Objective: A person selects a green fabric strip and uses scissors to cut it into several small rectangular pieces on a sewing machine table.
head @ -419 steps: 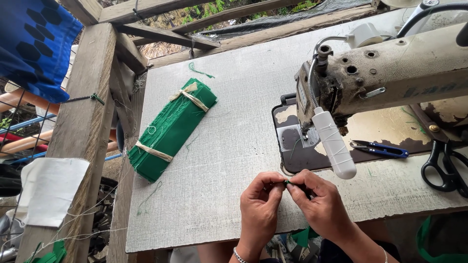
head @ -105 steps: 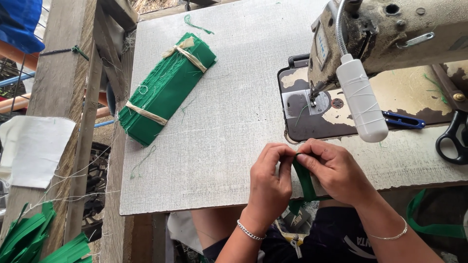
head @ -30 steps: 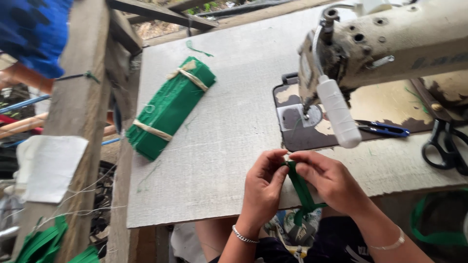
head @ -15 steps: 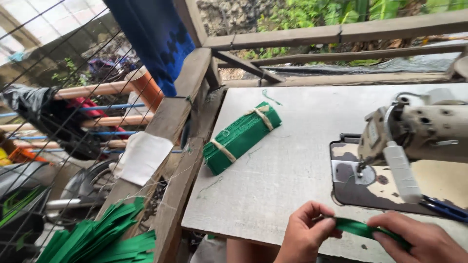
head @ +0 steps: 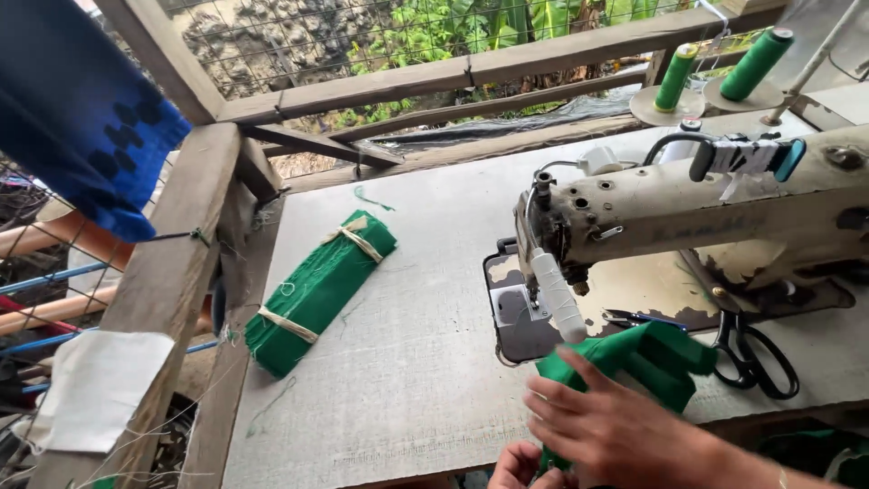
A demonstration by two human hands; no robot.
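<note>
At the far left a blue cloth (head: 77, 109) hangs over the wooden railing (head: 172, 272), out of the way of the work surface; below it a white rag (head: 95, 389) is draped on the post. On the left part of the grey table (head: 398, 380) lies a bundle of green fabric (head: 317, 292), tied with two pale strips so that the folded pieces stay stacked; it rests well apart from the hands, likely as stock set aside. At the near edge, only the knuckles of the left hand (head: 518, 466) show, curled near a green fabric piece (head: 647, 358); whether it grips the cloth cannot be told. The right hand (head: 620, 426) lies over the near part of that piece, fingers spread and flat rather than pinched, pressing it down just in front of the sewing machine (head: 688, 204); the cloth sits beside the needle plate (head: 516, 312), near the white tube (head: 558, 294) that hangs off the head. Right of it, black scissors (head: 756, 358) rest within reach; two green thread spools (head: 720, 68) stand at the far right, feeding the machine.
</note>
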